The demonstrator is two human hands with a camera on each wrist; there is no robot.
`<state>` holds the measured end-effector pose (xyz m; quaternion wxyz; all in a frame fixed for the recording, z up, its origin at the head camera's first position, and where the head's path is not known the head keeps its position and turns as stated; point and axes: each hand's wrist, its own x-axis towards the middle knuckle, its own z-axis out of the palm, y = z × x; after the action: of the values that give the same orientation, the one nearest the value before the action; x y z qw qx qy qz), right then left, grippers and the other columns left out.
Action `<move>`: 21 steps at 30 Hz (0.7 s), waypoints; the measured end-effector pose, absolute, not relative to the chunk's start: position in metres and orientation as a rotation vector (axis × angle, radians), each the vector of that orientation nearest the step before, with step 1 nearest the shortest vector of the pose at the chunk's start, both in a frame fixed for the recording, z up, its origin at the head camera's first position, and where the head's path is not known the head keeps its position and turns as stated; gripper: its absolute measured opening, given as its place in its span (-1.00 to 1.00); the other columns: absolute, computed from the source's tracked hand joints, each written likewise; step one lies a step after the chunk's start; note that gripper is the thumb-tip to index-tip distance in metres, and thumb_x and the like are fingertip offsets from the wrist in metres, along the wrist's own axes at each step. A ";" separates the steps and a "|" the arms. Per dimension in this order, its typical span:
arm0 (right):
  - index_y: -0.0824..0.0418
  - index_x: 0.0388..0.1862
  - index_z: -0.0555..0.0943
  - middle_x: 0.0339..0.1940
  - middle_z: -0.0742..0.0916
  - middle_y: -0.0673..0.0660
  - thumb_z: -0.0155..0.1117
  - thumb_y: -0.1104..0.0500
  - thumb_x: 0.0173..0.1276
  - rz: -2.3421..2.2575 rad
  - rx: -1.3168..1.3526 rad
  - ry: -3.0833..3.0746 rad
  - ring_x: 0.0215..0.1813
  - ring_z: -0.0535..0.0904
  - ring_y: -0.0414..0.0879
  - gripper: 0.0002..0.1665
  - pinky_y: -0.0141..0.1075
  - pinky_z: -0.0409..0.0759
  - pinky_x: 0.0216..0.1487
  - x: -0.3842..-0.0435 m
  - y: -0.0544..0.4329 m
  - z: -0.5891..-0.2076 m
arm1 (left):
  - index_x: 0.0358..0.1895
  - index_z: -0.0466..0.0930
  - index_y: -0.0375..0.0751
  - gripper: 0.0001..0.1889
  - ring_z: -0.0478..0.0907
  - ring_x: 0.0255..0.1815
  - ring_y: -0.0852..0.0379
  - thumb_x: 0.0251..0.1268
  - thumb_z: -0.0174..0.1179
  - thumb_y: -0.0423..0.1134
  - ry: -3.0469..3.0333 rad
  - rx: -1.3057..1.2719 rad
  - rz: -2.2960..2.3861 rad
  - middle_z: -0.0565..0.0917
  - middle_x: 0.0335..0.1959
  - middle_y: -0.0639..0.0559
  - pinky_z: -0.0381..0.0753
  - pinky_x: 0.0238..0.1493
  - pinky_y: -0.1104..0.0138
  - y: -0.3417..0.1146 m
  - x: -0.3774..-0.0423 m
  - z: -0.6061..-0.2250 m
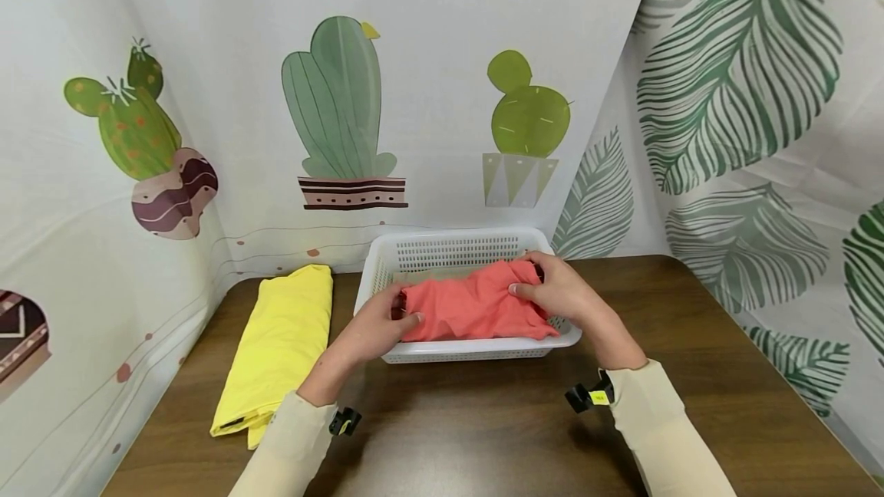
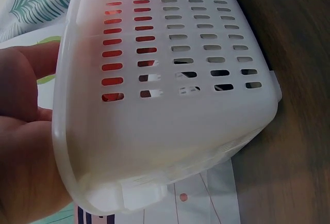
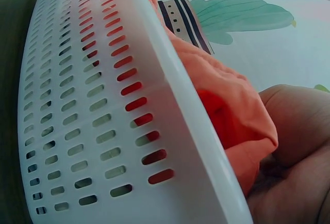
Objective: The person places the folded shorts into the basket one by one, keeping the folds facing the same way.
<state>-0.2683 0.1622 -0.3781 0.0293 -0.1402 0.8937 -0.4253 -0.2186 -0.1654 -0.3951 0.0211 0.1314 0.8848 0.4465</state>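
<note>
A folded coral-red cloth (image 1: 470,301) lies across the white slotted plastic basket (image 1: 476,345), its near edge at the front rim. My left hand (image 1: 376,326) grips the left end of the cloth, thumb on top and fingers out of sight underneath. At the other end my right hand (image 1: 559,287) holds the cloth the same way. Through the slots in the left wrist view, red cloth (image 2: 112,67) shows inside the basket wall. In the right wrist view a fold of the cloth (image 3: 232,105) bulges over the rim beside the right hand (image 3: 299,146). Something greyish-beige lies beneath it in the basket.
A folded yellow cloth (image 1: 279,343) lies on the brown wooden table (image 1: 470,428) left of the basket. Behind the table hangs a white curtain (image 1: 442,98) printed with cacti, and a leaf-printed one (image 1: 746,98) hangs at the right.
</note>
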 end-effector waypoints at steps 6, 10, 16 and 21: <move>0.26 0.27 0.60 0.02 0.71 0.23 0.42 0.18 0.44 -1.318 -0.427 2.752 0.04 0.58 0.10 -0.54 -0.09 0.56 0.09 -0.269 0.162 -0.380 | 0.37 0.52 -0.19 -0.53 0.54 0.01 0.00 0.45 0.34 -0.27 2.760 0.415 1.352 0.64 0.02 0.00 0.60 0.10 0.12 -0.165 -0.218 -0.395; 0.25 0.26 0.61 0.04 0.72 0.23 0.42 0.17 0.44 -1.311 -0.431 2.768 0.08 0.58 0.11 -0.54 -0.05 0.54 0.16 -0.270 0.161 -0.381 | 0.36 0.53 -0.18 -0.53 0.54 0.00 0.00 0.45 0.35 -0.25 2.773 0.418 1.331 0.64 0.02 0.00 0.60 0.10 0.12 -0.164 -0.218 -0.394; 0.24 0.25 0.62 0.05 0.72 0.23 0.41 0.18 0.43 -1.310 -0.431 2.773 0.10 0.58 0.11 -0.55 -0.03 0.52 0.20 -0.270 0.160 -0.383 | 0.36 0.52 -0.17 -0.53 0.55 0.00 0.02 0.45 0.35 -0.25 2.771 0.421 1.329 0.65 0.03 0.00 0.60 0.10 0.12 -0.164 -0.219 -0.396; 0.24 0.22 0.63 0.02 0.73 0.21 0.42 0.18 0.43 -1.300 -0.443 2.779 0.08 0.59 0.10 -0.58 -0.05 0.53 0.18 -0.271 0.159 -0.384 | 0.36 0.52 -0.19 -0.53 0.55 -0.01 0.03 0.45 0.34 -0.25 2.782 0.440 1.318 0.65 0.01 0.01 0.60 0.09 0.13 -0.165 -0.218 -0.395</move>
<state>-0.2705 0.1587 -0.3837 0.0211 -0.1428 0.8963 -0.4193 -0.2184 -0.1646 -0.3953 0.0159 0.1415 0.8944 0.4239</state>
